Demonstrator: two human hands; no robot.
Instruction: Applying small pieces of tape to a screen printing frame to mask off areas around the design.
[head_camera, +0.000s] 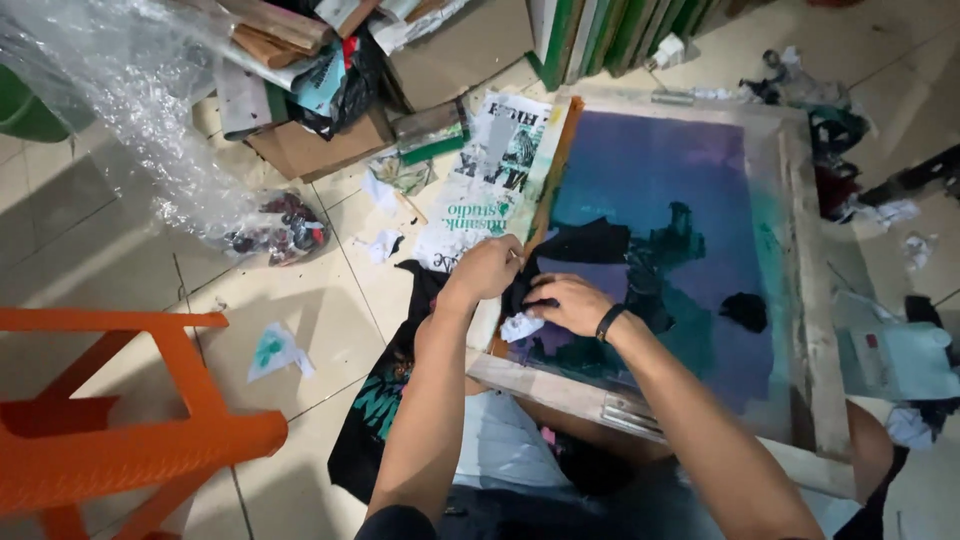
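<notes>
Both hands were down at the near-left corner of the screen-printing frame. Right hand had its fingers curled flat, pressing a dark rag against the mesh, with a small white crumpled wad poking out just beside the fingertips. Couldn't tell if that wad was actually pinched or only touching. Left hand was closed in a loose fist right on the frame's left edge, seemingly gripping the rag's other end, though the fingertips were hidden.

My read: the rag looked soft, limp and light, probably inky and a bit slick, so bunching it in the palm beat pinching a corner. The mesh looked taut and easy to damage, so I'd grab the frame only by its wooden rails.

Further out, a black printed T-shirt lay on the tiled floor under the left forearm, printed paper sheets sat just beyond it, and an orange plastic stool stood well apart on the left.
</notes>
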